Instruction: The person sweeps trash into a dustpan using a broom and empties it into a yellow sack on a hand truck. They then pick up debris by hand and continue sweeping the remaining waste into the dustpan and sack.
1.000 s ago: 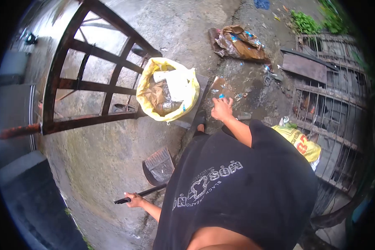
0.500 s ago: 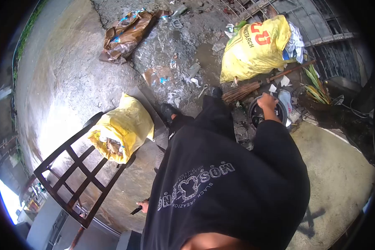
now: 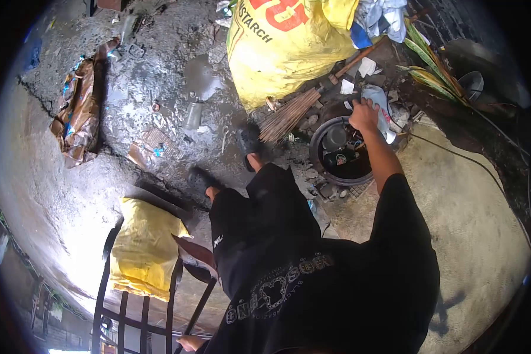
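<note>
My right hand (image 3: 366, 115) is at the upper right rim of a round black tub (image 3: 316, 154), its fingers curled over the edge. Inside the tub lie a greyish round piece (image 3: 335, 139) and a dark item with a green-and-white label (image 3: 341, 159). Low in the view, my left hand (image 3: 190, 343) is closed round the lower end of a dark bar (image 3: 199, 307), close to a dark metal frame (image 3: 137, 324). A yellow sack (image 3: 144, 251) lies against that frame. My sleeve and shirt partly hide the left hand.
A large yellow sack (image 3: 277, 56) stuffed with cloth stands ahead. A stick broom (image 3: 292, 115) lies beside the tub. A crumpled brown sheet (image 3: 82, 115) and a clear cup (image 3: 193, 115) lie on wet, rough ground. Long leaves (image 3: 433, 65) and a cable border the right side.
The view has turned and shifted toward the tub. My right hand has moved from above the tub to its rim, uncovering the inside. My left hand now appears lower, beside the frame.
</note>
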A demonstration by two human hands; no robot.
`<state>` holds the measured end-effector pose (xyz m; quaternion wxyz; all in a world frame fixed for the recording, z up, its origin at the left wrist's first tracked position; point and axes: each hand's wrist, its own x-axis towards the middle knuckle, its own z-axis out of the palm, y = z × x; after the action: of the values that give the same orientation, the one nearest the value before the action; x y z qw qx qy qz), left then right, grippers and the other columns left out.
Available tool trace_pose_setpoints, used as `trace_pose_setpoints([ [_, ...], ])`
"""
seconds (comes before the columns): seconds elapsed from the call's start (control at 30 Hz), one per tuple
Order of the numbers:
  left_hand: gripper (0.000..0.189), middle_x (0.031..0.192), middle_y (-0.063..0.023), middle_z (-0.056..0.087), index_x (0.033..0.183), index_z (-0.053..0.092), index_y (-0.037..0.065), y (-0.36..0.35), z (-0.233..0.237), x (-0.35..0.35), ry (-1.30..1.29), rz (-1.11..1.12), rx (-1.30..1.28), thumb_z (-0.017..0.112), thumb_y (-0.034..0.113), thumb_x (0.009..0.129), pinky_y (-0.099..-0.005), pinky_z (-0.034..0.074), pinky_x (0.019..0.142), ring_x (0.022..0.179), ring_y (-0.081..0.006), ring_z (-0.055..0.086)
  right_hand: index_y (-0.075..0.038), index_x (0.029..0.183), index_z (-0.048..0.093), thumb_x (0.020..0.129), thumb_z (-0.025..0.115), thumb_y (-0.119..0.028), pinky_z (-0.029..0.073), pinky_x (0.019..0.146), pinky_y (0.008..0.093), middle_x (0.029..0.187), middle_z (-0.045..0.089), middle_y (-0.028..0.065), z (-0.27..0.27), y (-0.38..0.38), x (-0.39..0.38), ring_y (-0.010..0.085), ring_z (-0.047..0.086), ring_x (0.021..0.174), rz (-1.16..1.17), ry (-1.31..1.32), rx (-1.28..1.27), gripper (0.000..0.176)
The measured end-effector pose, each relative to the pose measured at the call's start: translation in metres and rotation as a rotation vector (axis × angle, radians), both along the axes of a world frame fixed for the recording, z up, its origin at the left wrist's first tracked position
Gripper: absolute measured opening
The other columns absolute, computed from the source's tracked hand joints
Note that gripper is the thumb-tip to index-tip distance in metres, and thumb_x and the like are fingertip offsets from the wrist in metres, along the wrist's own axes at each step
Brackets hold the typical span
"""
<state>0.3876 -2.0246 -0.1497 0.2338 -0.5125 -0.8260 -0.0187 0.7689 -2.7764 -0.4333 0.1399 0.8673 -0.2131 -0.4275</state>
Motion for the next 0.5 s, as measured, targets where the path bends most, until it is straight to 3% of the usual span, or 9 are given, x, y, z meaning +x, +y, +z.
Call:
trace_pose_setpoints([
  [0.07,0.048,0.081,-0.0162,0.062,0.081,0.058,-0.003,-0.002,-0.006,0.012,0.009,-0.081,0.011,0.049,0.044,0.081,-0.0317,0.045,0.055,0.066,-0.0181,0.059,-0.016,0.115,0.050,0.067,0.061,-0.024,0.029,0.092,0.0468,0.131,0.037,0.0088,-0.051,-0.024,0.005,0.0269,0.037,0.115,0.275,-0.133,-0.080,0.050],
  [0.13,0.048,0.081,-0.0161,0.062,0.081,0.058,-0.003,-0.007,-0.012,0.029,0.043,-0.133,0.018,0.049,0.044,0.081,-0.0313,0.044,0.055,0.066,-0.0176,0.059,-0.018,0.119,0.046,0.066,0.062,-0.024,0.030,0.092,0.0470,0.138,0.025,0.0109,-0.091,-0.045,0.028,0.0288,0.033,0.119,0.251,-0.083,-0.150,0.056],
  [0.17,0.047,0.081,-0.0160,0.062,0.082,0.058,-0.003,-0.007,-0.010,0.036,0.057,-0.142,0.018,0.049,0.044,0.081,-0.0311,0.044,0.054,0.066,-0.0174,0.058,-0.024,0.127,0.037,0.068,0.056,-0.019,0.028,0.094,0.0483,0.139,0.021,0.0112,-0.118,-0.066,0.034,0.0339,0.029,0.120,0.260,-0.080,-0.167,0.063],
  [0.2,0.047,0.081,-0.0159,0.062,0.082,0.058,-0.003,-0.006,-0.009,0.044,0.058,-0.154,0.019,0.049,0.044,0.082,-0.0308,0.044,0.054,0.066,-0.0172,0.058,-0.025,0.127,0.035,0.070,0.060,-0.025,0.032,0.091,0.0506,0.140,0.020,0.0125,-0.140,-0.082,0.038,0.0340,0.030,0.121,0.411,-0.097,-0.235,0.062],
  [0.23,0.047,0.082,-0.0158,0.062,0.082,0.058,-0.002,-0.005,-0.004,0.049,0.048,-0.160,0.025,0.049,0.044,0.082,-0.0306,0.044,0.054,0.066,-0.0169,0.058,-0.027,0.129,0.031,0.072,0.059,-0.030,0.033,0.089,0.0530,0.140,0.018,0.0116,-0.152,-0.087,0.057,0.0366,0.028,0.121,0.355,-0.007,-0.223,0.065],
  [0.27,0.047,0.082,-0.0158,0.062,0.082,0.058,-0.002,-0.002,-0.003,0.053,0.032,-0.172,0.023,0.049,0.044,0.082,-0.0304,0.044,0.054,0.065,-0.0167,0.058,-0.024,0.128,0.035,0.073,0.056,-0.035,0.033,0.090,0.0519,0.138,0.025,0.0108,-0.166,-0.095,0.068,0.0377,0.030,0.120,0.414,0.096,-0.304,0.059],
  [0.33,0.047,0.082,-0.0156,0.062,0.082,0.058,-0.002,0.002,-0.005,0.059,0.007,-0.190,0.012,0.048,0.044,0.082,-0.0300,0.043,0.053,0.065,-0.0163,0.058,-0.026,0.128,0.037,0.074,0.055,-0.042,0.032,0.091,0.0546,0.138,0.025,0.0099,-0.204,-0.125,0.087,0.0346,0.025,0.125,0.485,0.433,-0.420,0.059],
  [0.4,0.047,0.082,-0.0154,0.062,0.082,0.059,-0.002,0.003,-0.003,0.063,-0.017,-0.187,0.021,0.048,0.044,0.082,-0.0296,0.043,0.053,0.065,-0.0158,0.057,-0.022,0.128,0.038,0.075,0.051,-0.044,0.032,0.094,0.0506,0.136,0.030,0.0095,-0.222,-0.145,0.078,0.0294,0.026,0.126,0.775,0.138,-0.387,0.058],
  [0.5,0.047,0.082,-0.0152,0.063,0.083,0.059,-0.001,0.001,-0.012,0.062,-0.051,-0.175,0.056,0.048,0.044,0.082,-0.0290,0.042,0.052,0.064,-0.0151,0.057,-0.020,0.127,0.039,0.076,0.051,-0.044,0.032,0.094,0.0500,0.134,0.033,0.0103,-0.247,-0.160,0.093,0.0289,0.030,0.124,0.675,0.238,-0.349,0.057],
])
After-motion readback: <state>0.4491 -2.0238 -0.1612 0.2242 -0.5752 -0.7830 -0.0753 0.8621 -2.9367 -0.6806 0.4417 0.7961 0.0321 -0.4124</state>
